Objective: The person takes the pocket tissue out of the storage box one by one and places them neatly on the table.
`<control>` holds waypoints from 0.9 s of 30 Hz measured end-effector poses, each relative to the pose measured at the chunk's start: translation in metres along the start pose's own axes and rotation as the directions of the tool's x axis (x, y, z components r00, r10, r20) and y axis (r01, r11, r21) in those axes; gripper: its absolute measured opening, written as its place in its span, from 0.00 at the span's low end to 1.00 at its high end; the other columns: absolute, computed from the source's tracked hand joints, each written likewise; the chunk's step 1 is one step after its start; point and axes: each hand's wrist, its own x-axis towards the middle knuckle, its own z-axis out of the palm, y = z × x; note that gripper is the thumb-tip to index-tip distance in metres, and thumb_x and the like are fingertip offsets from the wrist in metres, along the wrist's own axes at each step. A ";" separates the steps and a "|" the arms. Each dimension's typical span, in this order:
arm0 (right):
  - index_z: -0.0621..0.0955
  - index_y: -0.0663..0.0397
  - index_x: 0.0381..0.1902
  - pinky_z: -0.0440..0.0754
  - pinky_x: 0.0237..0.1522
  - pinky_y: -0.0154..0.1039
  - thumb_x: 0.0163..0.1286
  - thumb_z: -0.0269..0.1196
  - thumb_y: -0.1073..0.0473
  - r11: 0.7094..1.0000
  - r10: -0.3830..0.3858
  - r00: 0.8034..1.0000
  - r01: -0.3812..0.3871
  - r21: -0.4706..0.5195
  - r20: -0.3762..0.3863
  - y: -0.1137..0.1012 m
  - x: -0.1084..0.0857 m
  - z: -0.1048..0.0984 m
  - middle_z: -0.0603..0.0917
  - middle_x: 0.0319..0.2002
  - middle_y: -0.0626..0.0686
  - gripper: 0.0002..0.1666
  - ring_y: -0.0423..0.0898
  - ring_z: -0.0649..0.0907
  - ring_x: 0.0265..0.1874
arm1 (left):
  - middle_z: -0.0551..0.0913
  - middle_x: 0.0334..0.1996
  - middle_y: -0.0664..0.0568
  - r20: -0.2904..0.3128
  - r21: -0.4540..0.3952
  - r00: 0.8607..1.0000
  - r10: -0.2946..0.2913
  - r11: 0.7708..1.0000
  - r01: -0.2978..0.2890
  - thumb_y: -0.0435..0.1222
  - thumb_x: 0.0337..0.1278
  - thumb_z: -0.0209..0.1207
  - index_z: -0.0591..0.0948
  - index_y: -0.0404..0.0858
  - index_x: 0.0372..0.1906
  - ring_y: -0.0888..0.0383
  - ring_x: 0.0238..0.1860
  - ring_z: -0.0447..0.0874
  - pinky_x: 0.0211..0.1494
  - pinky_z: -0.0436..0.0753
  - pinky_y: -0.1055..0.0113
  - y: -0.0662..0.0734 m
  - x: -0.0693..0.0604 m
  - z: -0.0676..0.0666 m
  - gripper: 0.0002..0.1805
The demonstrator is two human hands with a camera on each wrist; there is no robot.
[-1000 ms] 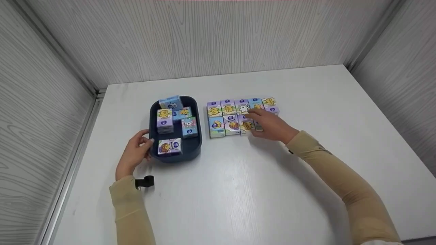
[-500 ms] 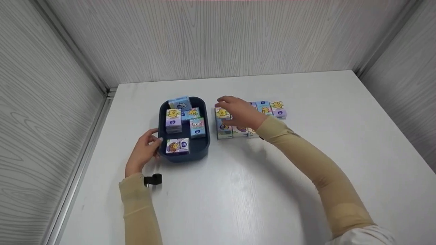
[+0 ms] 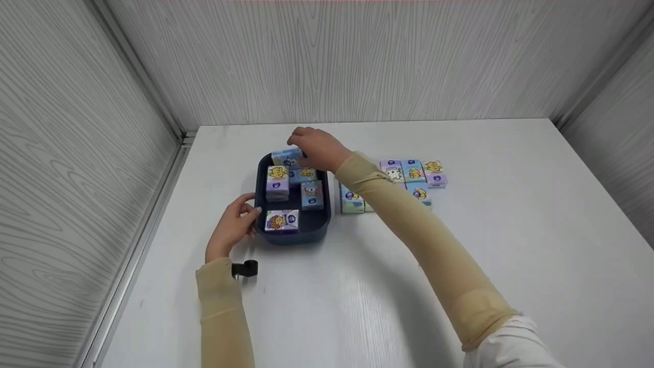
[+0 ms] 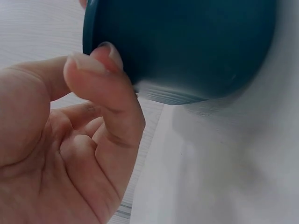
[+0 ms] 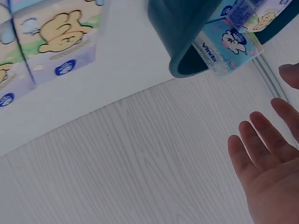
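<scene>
A dark blue bin (image 3: 294,238) holds several small tissue packs, among them a purple-and-yellow one (image 3: 277,180) at its left and a white-and-purple one (image 3: 282,221) at the front. My left hand (image 3: 232,227) grips the bin's left rim; in the left wrist view its thumb and finger (image 4: 100,88) pinch the teal-looking wall (image 4: 187,46). Over the bin's back right corner is my right hand (image 3: 319,149), beside a blue pack (image 3: 287,158) leaning on the back rim. The right wrist view shows this hand (image 5: 275,163) with spread fingers, holding nothing, apart from the blue pack (image 5: 231,44).
Right of the bin, more packs (image 3: 413,171) lie in two rows on the white table (image 3: 511,214), partly covered by my right forearm. Wood-grain panels (image 3: 368,61) stand behind the table and at both sides. A black strap piece (image 3: 245,268) is at my left wrist.
My right hand has moved left from the rows of packs to above the bin's back corner. My left hand keeps its grip on the rim. The head view has shifted, moving the scene rightward.
</scene>
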 end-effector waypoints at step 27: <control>0.72 0.54 0.60 0.81 0.38 0.43 0.72 0.55 0.65 0.979 0.113 0.994 -0.109 -0.172 0.012 -0.016 0.012 0.037 0.75 0.49 0.56 0.19 0.50 0.82 0.39 | 0.76 0.37 0.38 0.041 -0.001 0.998 0.050 0.999 -0.050 0.35 0.69 0.51 0.64 0.36 0.69 0.58 0.22 0.75 0.25 0.78 0.65 -0.001 0.008 -0.001 0.26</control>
